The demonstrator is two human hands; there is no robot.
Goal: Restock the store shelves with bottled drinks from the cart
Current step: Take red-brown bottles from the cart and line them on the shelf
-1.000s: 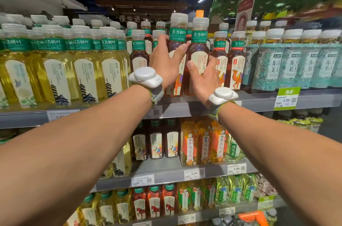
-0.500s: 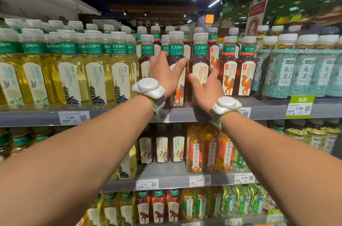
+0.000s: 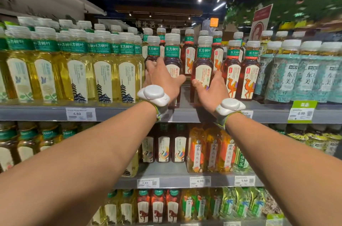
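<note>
Observed left hand (image 3: 162,79) gripping lower body of left dark tea bottle (image 3: 172,50), thumb on one side, fingers (image 3: 150,66) on other. Observed right hand (image 3: 212,90) gripping right dark tea bottle (image 3: 203,53) likewise. Noted both bottles upright on top shelf (image 3: 120,113), near front edge, between yellow tea bottles (image 3: 103,70) and camel-label bottles (image 3: 248,74). Noted white wrist devices (image 3: 152,94) on both wrists.

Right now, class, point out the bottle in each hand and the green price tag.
first bottle (image 3: 172,51), held by the left hand (image 3: 162,79): head view, green neck band.
second bottle (image 3: 202,72), held by the right hand (image 3: 212,89): head view, pale label.
green price tag (image 3: 302,113): head view, its white lower part.
</note>
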